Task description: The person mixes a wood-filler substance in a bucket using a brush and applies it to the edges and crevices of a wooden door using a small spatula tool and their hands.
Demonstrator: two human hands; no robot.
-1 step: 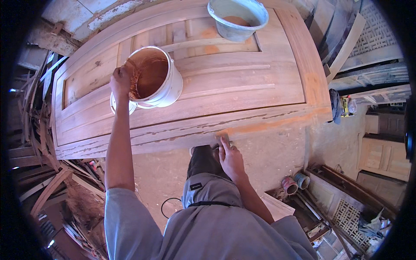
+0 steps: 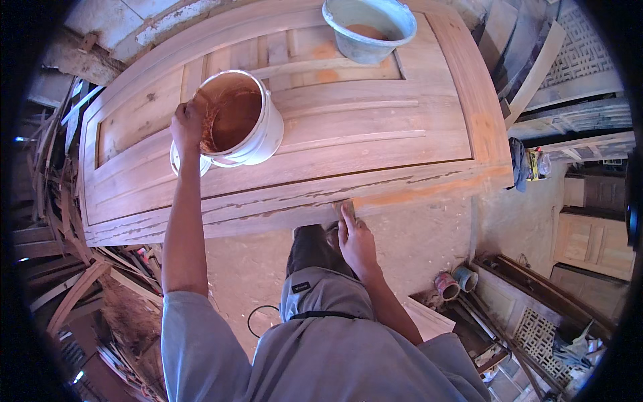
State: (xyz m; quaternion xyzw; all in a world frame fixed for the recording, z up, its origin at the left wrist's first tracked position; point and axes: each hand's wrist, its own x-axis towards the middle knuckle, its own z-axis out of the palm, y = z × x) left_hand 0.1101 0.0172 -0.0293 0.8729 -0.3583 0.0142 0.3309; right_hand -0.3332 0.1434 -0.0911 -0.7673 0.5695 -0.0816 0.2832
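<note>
A pale wooden panelled door (image 2: 455,107) lies across my view, with dark cracks along its near edge and orange filler at the right. My left hand (image 2: 187,128) grips the left rim of a white bucket (image 2: 261,144), whose inside is coated in reddish-brown material. My right hand (image 2: 356,244) is closed on a small flat tool (image 2: 345,209), perhaps a scraper, against the door's near edge. A grey-blue basin (image 2: 368,47) with some brown material inside sits toward the door's far side. Another white round item (image 2: 175,161) is partly hidden behind my left wrist and the bucket.
Loose wooden offcuts (image 2: 67,268) are heaped at the left. Boards and lattice panels (image 2: 569,53) lean at the upper right. On the right lie a dusty floor (image 2: 509,221), two paint tins (image 2: 447,287) and stacked doors (image 2: 589,244). A cable loop (image 2: 264,309) rests on the floor.
My right hand and its tool have shifted very slightly upward at the door's edge. My left hand and the bucket are nearly unchanged.
</note>
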